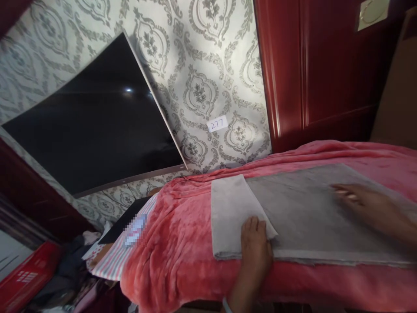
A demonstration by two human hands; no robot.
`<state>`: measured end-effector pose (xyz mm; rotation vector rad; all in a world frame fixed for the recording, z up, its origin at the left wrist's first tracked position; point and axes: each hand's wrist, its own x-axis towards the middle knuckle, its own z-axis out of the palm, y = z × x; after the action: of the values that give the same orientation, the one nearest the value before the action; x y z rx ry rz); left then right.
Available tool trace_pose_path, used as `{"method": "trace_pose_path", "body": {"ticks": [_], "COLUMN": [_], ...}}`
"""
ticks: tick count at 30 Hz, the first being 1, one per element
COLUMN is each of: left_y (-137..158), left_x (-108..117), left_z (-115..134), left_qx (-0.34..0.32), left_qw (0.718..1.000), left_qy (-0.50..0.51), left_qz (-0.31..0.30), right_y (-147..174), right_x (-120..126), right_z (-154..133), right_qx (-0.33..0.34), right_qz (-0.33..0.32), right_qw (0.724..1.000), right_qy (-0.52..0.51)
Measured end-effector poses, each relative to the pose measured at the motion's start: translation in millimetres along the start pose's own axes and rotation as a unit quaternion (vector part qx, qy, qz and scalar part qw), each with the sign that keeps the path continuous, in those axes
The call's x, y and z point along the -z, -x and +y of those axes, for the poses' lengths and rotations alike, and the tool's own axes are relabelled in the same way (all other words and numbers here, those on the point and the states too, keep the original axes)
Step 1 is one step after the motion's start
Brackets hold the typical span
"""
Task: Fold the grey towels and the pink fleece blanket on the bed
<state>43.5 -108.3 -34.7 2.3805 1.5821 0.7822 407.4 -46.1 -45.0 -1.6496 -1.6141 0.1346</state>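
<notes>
A grey cloth (302, 213) lies spread in a long strip on a pink blanket (182, 226). Its left end is folded over into a paler flap (228, 213) with a slanting edge. My left hand (256, 243) is closed at the flap's lower corner, fingers together on top of the fabric; the thumb is hidden. Over the right part of the cloth is my right hand (361, 200), smeared by motion. Its fingers look partly curled, and whether they touch the cloth is unclear.
A large dark television (97, 117) leans at the left against patterned wallpaper. A striped cloth (110, 261) pokes out beyond the blanket's left edge. Lower left are a red box (29, 274) and a heap of clothes (65, 269). Dark red panelling (319, 65) stands behind the right side.
</notes>
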Motion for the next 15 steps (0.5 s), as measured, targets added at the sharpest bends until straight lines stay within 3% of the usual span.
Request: {"method": "trace_pose_path", "body": {"ticks": [1,3,6,11,15], "left_y": [-1,-4,-6,-3,1], "left_x": [1,3,2,-1,-12], "left_z": [-2,-6,-12,-16,-15], "left_qx": [-0.001,0.000,0.005,-0.020,-0.028], "left_qw": [1.000,0.999,0.996,0.997,0.999], "left_qy": [0.010,0.037,0.080,0.067,0.015], "left_qz": [-0.002,0.003,0.032,0.017,-0.006], "right_y": [-5,-18,-38,-75,-101], "right_x": [-11,-38,-82,-131,-156], "right_z": [-38,-100,-155,-192,-205], "right_qx": [-0.052,-0.158,-0.197,-0.250,-0.265], "right_qz": [-0.052,-0.152,-0.218,-0.278,-0.286], "right_qw": [0.994,0.948,0.915,0.875,0.868], "right_qy": [-0.085,-0.229,-0.276,-0.307,-0.308]}}
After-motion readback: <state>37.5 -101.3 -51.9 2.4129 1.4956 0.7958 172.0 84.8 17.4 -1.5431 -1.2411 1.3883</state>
